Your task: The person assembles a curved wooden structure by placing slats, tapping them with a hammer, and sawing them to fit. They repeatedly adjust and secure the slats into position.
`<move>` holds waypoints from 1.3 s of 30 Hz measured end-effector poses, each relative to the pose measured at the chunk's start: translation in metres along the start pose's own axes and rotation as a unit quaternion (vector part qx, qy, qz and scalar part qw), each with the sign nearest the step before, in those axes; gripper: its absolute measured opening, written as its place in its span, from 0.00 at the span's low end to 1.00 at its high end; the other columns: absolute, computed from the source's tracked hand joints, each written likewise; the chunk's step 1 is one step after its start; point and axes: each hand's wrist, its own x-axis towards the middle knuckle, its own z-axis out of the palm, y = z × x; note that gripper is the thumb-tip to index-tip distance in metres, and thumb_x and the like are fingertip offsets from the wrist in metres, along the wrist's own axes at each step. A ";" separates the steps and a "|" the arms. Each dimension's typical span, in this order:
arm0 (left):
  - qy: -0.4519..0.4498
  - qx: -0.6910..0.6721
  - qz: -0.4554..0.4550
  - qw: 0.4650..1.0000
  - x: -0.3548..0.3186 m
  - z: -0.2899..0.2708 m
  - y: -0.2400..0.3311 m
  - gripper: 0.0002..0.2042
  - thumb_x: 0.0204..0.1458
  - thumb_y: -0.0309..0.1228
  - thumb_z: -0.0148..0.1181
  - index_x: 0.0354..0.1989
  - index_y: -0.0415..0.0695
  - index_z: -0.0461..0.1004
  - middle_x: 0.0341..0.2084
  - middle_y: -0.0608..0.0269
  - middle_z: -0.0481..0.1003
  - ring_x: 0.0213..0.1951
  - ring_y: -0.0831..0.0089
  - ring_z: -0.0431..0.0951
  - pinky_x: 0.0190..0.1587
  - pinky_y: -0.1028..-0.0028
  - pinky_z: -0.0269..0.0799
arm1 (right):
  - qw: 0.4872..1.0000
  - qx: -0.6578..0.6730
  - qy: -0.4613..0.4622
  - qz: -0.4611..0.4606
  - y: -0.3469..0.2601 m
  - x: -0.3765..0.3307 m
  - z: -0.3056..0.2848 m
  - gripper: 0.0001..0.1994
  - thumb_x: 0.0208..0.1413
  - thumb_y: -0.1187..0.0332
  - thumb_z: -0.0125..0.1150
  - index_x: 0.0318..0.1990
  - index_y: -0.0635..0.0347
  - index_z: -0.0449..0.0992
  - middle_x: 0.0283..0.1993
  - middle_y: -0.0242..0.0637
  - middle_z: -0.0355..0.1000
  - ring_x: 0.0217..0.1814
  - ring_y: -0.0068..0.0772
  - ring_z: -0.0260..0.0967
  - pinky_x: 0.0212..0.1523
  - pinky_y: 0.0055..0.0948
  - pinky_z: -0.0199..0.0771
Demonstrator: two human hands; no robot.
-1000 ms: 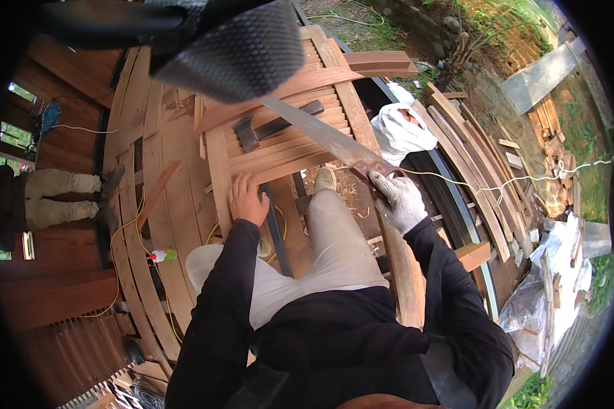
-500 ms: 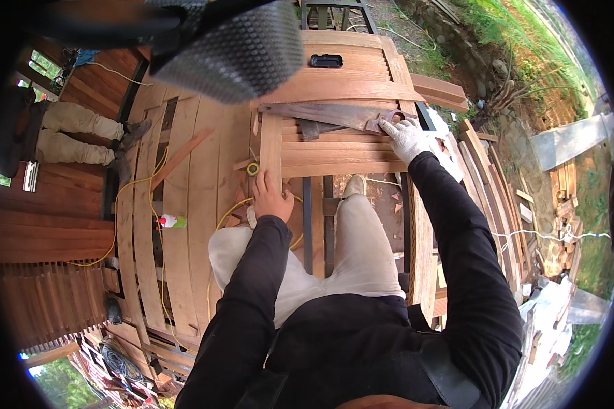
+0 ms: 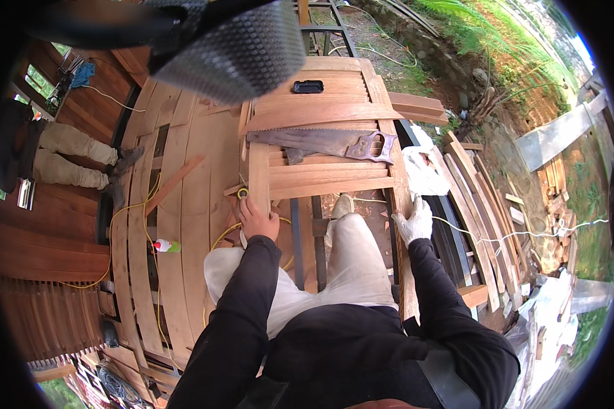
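Handsaw (image 3: 327,142) lies crosswise, handle right; left hand (image 3: 258,219) fingers grip upright plank (image 3: 258,178); gloved right hand (image 3: 416,221) flat on board (image 3: 400,184).

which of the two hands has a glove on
The right hand, in a white work glove, resting on the plank at the bench's right edge. The left hand is bare.

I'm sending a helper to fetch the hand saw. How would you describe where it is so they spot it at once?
Look at the stack of reddish planks ahead of the kneeling person. The hand saw lies flat across them, just beyond the left hand. It is the only grey metal blade there, with a cut-out wooden handle toward the right.
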 end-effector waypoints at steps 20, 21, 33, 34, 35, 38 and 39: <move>-0.120 0.113 -0.152 0.975 0.009 0.007 0.007 0.41 0.48 0.46 0.68 0.68 0.39 0.59 0.61 0.40 0.72 0.54 0.39 0.79 0.53 0.45 0.77 | 0.988 0.053 -0.079 0.122 0.017 -0.025 0.021 0.48 0.52 0.52 0.74 0.76 0.65 0.57 0.63 0.61 0.73 0.65 0.59 0.73 0.64 0.46 0.74; -0.103 0.114 -0.137 0.978 0.011 0.011 0.008 0.42 0.48 0.47 0.68 0.68 0.39 0.59 0.61 0.40 0.72 0.54 0.39 0.79 0.53 0.45 0.77 | 0.987 0.057 -0.087 0.122 0.015 -0.021 0.016 0.48 0.52 0.52 0.74 0.76 0.65 0.57 0.63 0.61 0.73 0.65 0.59 0.73 0.65 0.45 0.74; -0.012 0.059 0.051 0.997 0.005 0.004 0.003 0.44 0.47 0.36 0.68 0.74 0.40 0.56 0.67 0.43 0.66 0.69 0.44 0.65 0.69 0.48 0.63 | 0.986 0.058 -0.125 0.096 0.019 0.007 0.010 0.52 0.50 0.49 0.74 0.77 0.66 0.54 0.68 0.61 0.68 0.70 0.59 0.68 0.69 0.46 0.70; 0.000 0.053 0.095 0.994 0.007 0.005 0.010 0.43 0.47 0.35 0.68 0.74 0.39 0.57 0.67 0.43 0.66 0.69 0.45 0.65 0.70 0.48 0.62 | 0.984 0.076 -0.125 0.099 0.008 0.019 0.005 0.53 0.50 0.48 0.74 0.78 0.67 0.53 0.69 0.62 0.67 0.71 0.59 0.67 0.70 0.46 0.69; 0.013 0.046 0.139 0.989 0.011 0.007 0.018 0.42 0.47 0.35 0.67 0.73 0.39 0.58 0.67 0.43 0.66 0.69 0.46 0.65 0.71 0.48 0.61 | 0.982 0.094 -0.126 0.102 0.000 0.031 0.001 0.54 0.50 0.47 0.74 0.78 0.67 0.52 0.69 0.62 0.66 0.71 0.59 0.67 0.70 0.46 0.68; -0.053 -0.039 0.274 0.959 0.005 0.029 0.071 0.37 0.49 0.34 0.66 0.70 0.37 0.64 0.65 0.44 0.68 0.68 0.47 0.66 0.71 0.48 0.60 | 0.990 0.094 -0.056 0.084 0.006 0.049 0.027 0.49 0.51 0.49 0.74 0.74 0.68 0.56 0.66 0.64 0.69 0.66 0.61 0.71 0.66 0.47 0.72; -0.098 -0.071 0.307 0.944 0.003 0.043 0.099 0.36 0.49 0.34 0.66 0.69 0.37 0.65 0.64 0.44 0.69 0.68 0.48 0.66 0.71 0.48 0.60 | 0.987 0.121 -0.041 0.100 0.006 0.051 0.035 0.45 0.49 0.52 0.75 0.70 0.64 0.61 0.62 0.64 0.71 0.63 0.64 0.73 0.63 0.49 0.73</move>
